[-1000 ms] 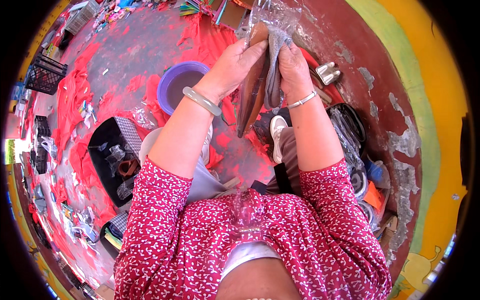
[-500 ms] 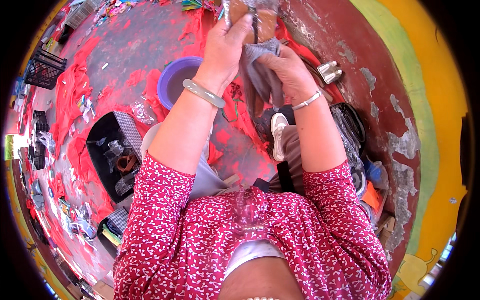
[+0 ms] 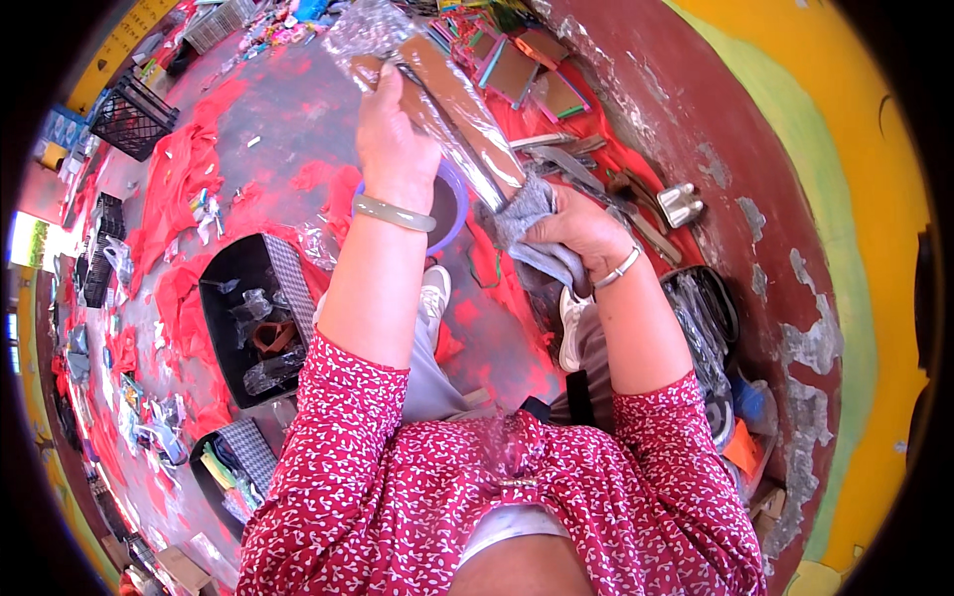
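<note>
A long brown package in clear plastic [image 3: 467, 114], with a dark line down its length, slants across the space in front of me. My left hand [image 3: 397, 144] is closed around its left side, thumb on top. At the package's lower right end my right hand [image 3: 584, 230] grips a grey cloth [image 3: 537, 214], pressed against that end. A fold of the cloth hangs below my fingers. The right fingertips are partly hidden by the cloth. Partly behind my left wrist sits a purple basin [image 3: 461, 204] on the floor.
At the left stands a black box [image 3: 221, 328] with plastic-wrapped items inside. Farther left is a black crate [image 3: 134, 117]. Straps and a metal clasp-like object [image 3: 681, 205] lie by the red wall [image 3: 676, 129]. An open black bag [image 3: 717, 308] rests at my right. Red cloth [image 3: 184, 179] covers parts of the floor.
The package has swung from upright to a slant, showing more of its length. My left hand has moved left, while the right hand and cloth have come lower, at its lower end.
</note>
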`<action>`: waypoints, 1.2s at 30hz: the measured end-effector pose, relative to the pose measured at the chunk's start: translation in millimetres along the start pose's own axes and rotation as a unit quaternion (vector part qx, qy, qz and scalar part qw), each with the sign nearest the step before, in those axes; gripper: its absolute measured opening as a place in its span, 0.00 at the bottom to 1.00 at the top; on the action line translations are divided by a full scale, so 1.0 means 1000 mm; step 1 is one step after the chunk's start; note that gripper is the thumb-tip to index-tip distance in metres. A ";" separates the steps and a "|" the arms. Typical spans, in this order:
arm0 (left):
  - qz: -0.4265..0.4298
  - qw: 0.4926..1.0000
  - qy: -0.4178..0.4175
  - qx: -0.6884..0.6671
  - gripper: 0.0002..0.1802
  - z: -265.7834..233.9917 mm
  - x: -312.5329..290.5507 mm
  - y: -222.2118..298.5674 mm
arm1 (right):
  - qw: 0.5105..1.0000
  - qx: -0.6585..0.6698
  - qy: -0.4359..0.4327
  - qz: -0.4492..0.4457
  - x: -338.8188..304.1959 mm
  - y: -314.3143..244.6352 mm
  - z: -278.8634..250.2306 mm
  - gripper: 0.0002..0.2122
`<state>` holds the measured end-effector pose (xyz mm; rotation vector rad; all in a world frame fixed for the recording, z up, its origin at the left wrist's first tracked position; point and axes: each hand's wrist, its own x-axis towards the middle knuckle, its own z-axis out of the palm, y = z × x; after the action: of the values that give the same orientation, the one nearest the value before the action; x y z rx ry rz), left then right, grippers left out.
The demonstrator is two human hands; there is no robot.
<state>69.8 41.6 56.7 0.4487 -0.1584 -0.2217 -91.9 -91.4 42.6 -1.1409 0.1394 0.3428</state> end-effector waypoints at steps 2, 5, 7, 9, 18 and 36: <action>0.004 1.000 0.003 0.007 0.12 -0.003 0.004 0.009 | 0.998 -0.016 0.033 -0.047 0.007 0.008 0.001 0.16; -0.003 1.000 -0.025 0.017 0.13 -0.005 0.000 0.014 | 0.993 -0.055 0.077 -0.072 0.015 0.018 -0.005 0.16; -0.017 0.999 -0.043 -0.004 0.15 -0.002 -0.002 0.017 | 0.990 -0.035 0.088 -0.109 0.016 0.015 0.003 0.15; -0.061 0.995 -0.073 -0.026 0.21 -0.004 -0.004 0.019 | 0.981 -0.007 0.114 -0.158 0.013 0.012 0.018 0.10; -0.221 0.970 -0.103 0.002 0.21 -0.002 -0.037 -0.019 | 0.963 -0.016 0.195 -0.183 0.020 0.012 0.018 0.17; -0.051 0.991 -0.073 0.097 0.15 -0.017 0.004 0.026 | 0.975 -0.046 0.194 -0.096 -0.005 -0.006 -0.008 0.15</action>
<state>81.6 70.1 53.4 0.6349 -0.3031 -0.3412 -94.3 -101.8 45.7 -1.2927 0.3573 -0.0491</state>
